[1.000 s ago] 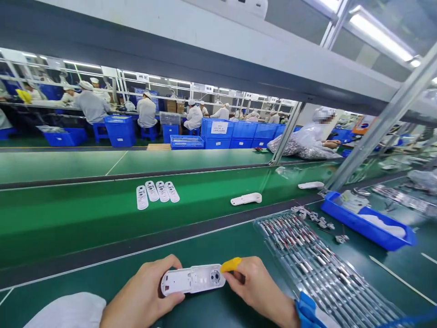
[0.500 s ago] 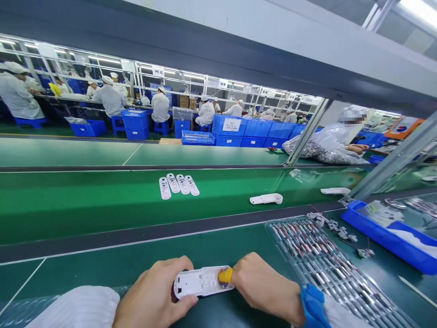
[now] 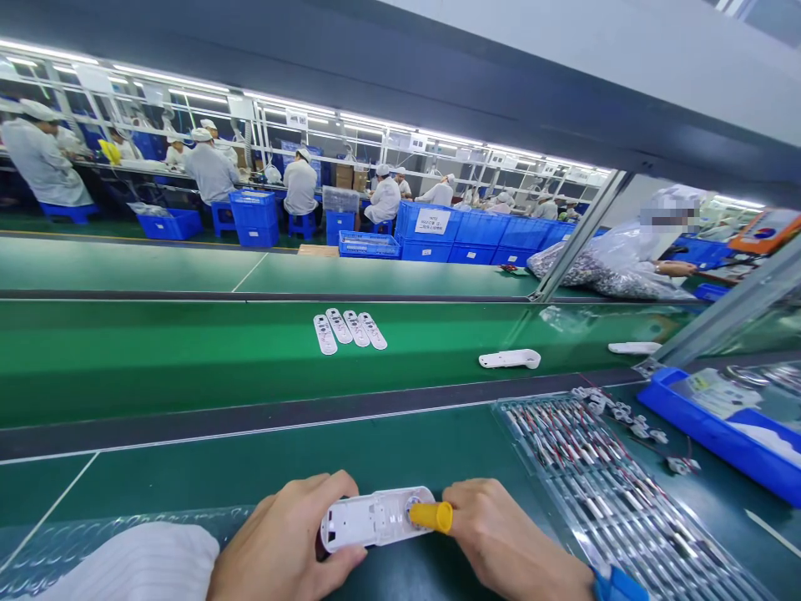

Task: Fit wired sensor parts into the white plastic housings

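Note:
My left hand (image 3: 291, 534) grips a white elongated plastic housing (image 3: 356, 522) by its left end, thumb below and fingers above. The shell's hollow inner side faces up. At its right end a round metallic-looking part (image 3: 413, 506) shows inside. A yellow cylindrical piece (image 3: 433, 517), like a short tool handle, leans over that round part. Closed beside its outer end is my right hand (image 3: 494, 530), fingertips against the yellow piece and partly hidden. A blue band (image 3: 619, 584) circles the right wrist.
On the green belt (image 3: 188, 359) lie several white oval panels (image 3: 350, 329) and a white housing (image 3: 510, 359), with another housing (image 3: 634, 347) farther right. A clear tray (image 3: 601, 467) of wired cylindrical parts sits right, near a blue bin (image 3: 719, 434). Co-workers sit beyond.
The yellow piece has tilted and shows more of its length. My right hand has shifted right, away from the housing. The view has turned slightly; the left hand keeps its grip.

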The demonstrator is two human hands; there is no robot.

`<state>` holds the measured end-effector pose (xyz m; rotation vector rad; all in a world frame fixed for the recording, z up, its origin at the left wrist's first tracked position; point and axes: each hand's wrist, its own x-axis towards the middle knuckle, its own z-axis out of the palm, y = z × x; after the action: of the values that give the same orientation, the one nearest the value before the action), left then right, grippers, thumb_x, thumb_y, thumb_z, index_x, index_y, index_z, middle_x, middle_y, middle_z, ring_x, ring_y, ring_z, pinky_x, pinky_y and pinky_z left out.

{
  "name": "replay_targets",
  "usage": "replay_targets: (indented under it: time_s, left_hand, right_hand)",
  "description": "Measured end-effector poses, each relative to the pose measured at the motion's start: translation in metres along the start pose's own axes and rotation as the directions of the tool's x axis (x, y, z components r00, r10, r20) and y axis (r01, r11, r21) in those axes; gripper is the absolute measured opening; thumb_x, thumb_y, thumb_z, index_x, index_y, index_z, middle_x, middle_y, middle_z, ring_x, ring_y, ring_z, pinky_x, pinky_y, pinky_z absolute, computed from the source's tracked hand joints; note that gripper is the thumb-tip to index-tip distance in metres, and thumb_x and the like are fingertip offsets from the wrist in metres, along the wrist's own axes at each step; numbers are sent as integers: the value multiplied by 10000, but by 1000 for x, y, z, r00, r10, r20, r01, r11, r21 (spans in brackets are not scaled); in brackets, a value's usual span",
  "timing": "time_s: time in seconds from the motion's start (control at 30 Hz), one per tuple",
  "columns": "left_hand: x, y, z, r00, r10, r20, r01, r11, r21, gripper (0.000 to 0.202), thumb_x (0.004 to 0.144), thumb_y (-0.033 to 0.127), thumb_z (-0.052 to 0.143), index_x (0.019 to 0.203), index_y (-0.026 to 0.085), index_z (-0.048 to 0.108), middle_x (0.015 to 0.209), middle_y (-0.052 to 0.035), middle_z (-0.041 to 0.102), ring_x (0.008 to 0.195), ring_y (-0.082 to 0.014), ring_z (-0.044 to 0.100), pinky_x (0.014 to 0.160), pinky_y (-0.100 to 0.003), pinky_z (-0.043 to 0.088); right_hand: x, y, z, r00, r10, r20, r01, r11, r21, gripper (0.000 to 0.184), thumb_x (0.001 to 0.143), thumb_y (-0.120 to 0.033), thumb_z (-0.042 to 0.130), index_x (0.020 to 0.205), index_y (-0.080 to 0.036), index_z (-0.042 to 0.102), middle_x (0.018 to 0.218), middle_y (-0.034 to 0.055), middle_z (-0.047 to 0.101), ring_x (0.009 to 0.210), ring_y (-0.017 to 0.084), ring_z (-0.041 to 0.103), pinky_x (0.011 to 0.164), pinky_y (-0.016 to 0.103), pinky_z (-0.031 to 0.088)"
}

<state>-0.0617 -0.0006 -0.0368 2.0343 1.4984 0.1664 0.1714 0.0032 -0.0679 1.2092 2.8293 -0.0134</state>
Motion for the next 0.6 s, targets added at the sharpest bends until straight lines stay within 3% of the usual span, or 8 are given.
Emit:
replay_targets:
  time_s: [0.17, 0.4, 0.6]
  left_hand:
    - [-3, 8, -3, 998, -31, 47, 29, 999, 36, 171, 717, 215, 499, 851, 297, 567, 815, 43, 621, 719, -181, 565, 640, -262, 399]
    - [-2, 13, -4, 995, -68, 74, 65, 997, 44, 178, 700, 206, 515, 848, 292, 565, 812, 40, 619, 709, -195, 567, 625, -276, 396]
    - [-5, 13, -3, 993, -78, 87, 73, 995, 61, 165, 725, 221, 493, 858, 295, 557, 837, 39, 614, 737, -204, 564, 641, -288, 395]
  right_hand:
    - [11, -2, -2, 997, -26, 78, 33, 995, -92, 131, 795, -121, 512, 693, -198, 544, 661, -20, 591, 536, 132, 469, 481, 302, 188]
    - [15, -2, -7, 996, -52, 69, 55, 997, -45, 131, 780, -105, 513, 701, -204, 548, 648, -28, 582, 533, 126, 459, 483, 298, 194]
    - [3, 6, -8, 979, 12, -202, 23, 985, 171, 266, 805, -78, 368, 618, -187, 524, 557, -26, 522, 484, 105, 425, 471, 262, 244]
